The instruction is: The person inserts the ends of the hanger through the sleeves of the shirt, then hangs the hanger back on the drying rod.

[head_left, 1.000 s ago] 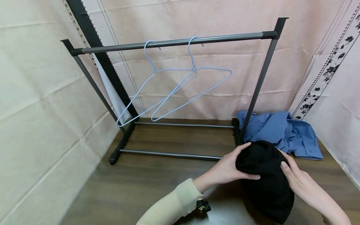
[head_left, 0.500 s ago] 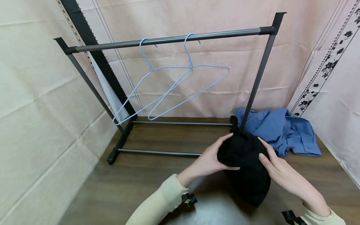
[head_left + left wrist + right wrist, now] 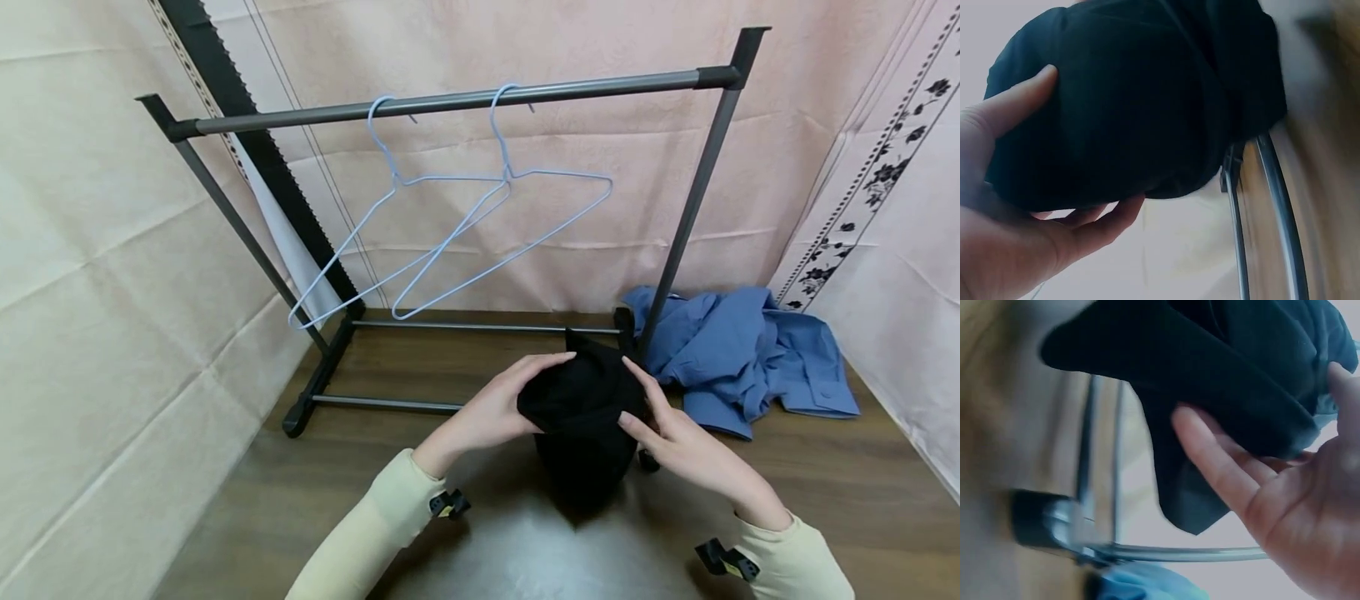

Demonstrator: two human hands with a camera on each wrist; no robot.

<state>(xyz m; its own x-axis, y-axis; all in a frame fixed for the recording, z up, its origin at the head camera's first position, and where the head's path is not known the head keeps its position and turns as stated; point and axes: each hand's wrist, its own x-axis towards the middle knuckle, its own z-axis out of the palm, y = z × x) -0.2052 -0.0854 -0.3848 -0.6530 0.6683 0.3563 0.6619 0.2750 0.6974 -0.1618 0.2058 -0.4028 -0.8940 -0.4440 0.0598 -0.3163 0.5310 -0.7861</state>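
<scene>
A bundle of black cloth (image 3: 585,425), loosely folded, hangs above the table in front of the rack's right foot. My left hand (image 3: 495,404) grips its left side, thumb on the near face and fingers round the far side. On the other side my right hand (image 3: 686,446) holds it between thumb and fingers. The left wrist view has the black cloth (image 3: 1129,119) bulging over the left palm (image 3: 1016,250). In the right wrist view, folds and a hanging flap of the cloth (image 3: 1188,494) show beside the right fingers (image 3: 1210,453).
Behind the hands stands a dark metal clothes rack (image 3: 600,89), with two light blue wire hangers (image 3: 506,171) on its bar. A crumpled blue shirt (image 3: 742,350) lies at the rack's right foot. Pale cloth walls (image 3: 112,250) enclose the wooden table (image 3: 300,500).
Both hands have carried the black cloth leftward across the front of the rack. More of the blue shirt shows now, and a pointed corner of the cloth sticks up at its top.
</scene>
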